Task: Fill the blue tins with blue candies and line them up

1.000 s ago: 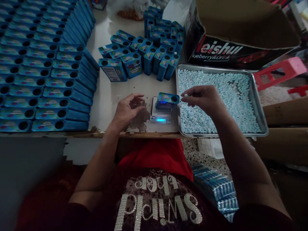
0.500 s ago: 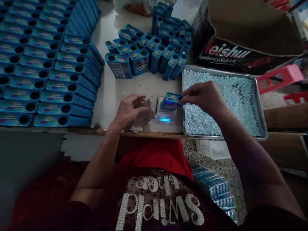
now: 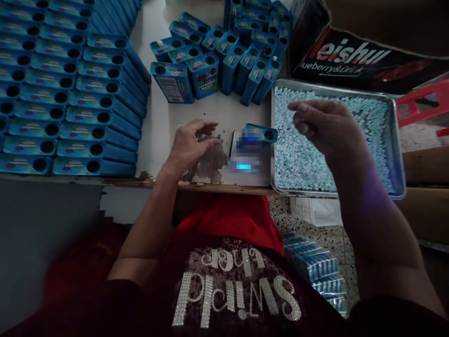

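A small scale [image 3: 242, 166] with a lit display lies near the table's front edge. On it rests a blue box [image 3: 261, 133] with a dark round hole at its right end. My left hand [image 3: 192, 142] hovers left of the scale, fingers apart and holding nothing. Over the metal tray [image 3: 305, 193] of pale blue and white candies [image 3: 305, 161] is my right hand [image 3: 324, 124], its fingers pressed together; what they hold, if anything, is too small to make out.
Rows of blue boxes [image 3: 73, 98] fill the table's left side. More blue boxes [image 3: 233, 63] stand behind the scale. A black carton [image 3: 351, 58] sits behind the tray, with a red plastic piece [image 3: 421, 100] at right. Packed blue boxes [image 3: 312, 262] are on the floor.
My right hand has let go of the blue box on the scale and moved right, over the tray. My left hand stays nearly in place. The view has shifted slightly.
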`<state>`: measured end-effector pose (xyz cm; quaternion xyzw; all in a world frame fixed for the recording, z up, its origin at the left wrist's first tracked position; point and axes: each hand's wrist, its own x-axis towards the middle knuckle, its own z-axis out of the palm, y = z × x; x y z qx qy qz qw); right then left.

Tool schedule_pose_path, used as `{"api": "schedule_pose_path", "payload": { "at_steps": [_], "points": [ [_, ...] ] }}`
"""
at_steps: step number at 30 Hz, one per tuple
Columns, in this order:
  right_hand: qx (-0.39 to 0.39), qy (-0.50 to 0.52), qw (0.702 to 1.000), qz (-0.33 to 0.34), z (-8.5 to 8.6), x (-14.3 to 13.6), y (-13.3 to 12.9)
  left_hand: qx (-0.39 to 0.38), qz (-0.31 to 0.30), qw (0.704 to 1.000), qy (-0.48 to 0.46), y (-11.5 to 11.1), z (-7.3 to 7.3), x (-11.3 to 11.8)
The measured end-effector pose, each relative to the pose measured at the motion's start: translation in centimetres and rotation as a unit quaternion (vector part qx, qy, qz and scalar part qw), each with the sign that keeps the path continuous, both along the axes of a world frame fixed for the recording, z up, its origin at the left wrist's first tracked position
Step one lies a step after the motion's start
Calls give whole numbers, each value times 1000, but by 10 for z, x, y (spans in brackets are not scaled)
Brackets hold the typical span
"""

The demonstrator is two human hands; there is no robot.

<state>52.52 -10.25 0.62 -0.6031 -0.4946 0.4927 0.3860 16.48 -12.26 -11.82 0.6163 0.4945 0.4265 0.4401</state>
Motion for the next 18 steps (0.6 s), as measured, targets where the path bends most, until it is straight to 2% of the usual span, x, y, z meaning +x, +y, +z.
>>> {"api": "schedule_pose_path", "payload": {
  "at_steps": [4, 6, 9, 12, 15, 18],
  "points": [
    [-63, -4, 986, -154, -17, 32, -9, 4, -4, 1000, 9, -6, 6, -4],
    [-102, -38, 976, -189, -26, 42, -19, 1, -2, 1000, 15, -7, 8, -4],
    [-178, -47, 971, -155, -35, 50, -29, -6, -3, 1000, 24, -4, 12, 0],
    [-218, 17, 972, -84, -34, 49, -28, 3, -21, 999, 27, 1, 21, 7],
    [-187, 62, 980, -39, -21, 37, -23, 21, -46, 998, 45, 2, 32, 13],
    [-115, 43, 992, 10, 1, 10, -21, 21, -53, 996, 73, 0, 40, 15]
  ]
}}
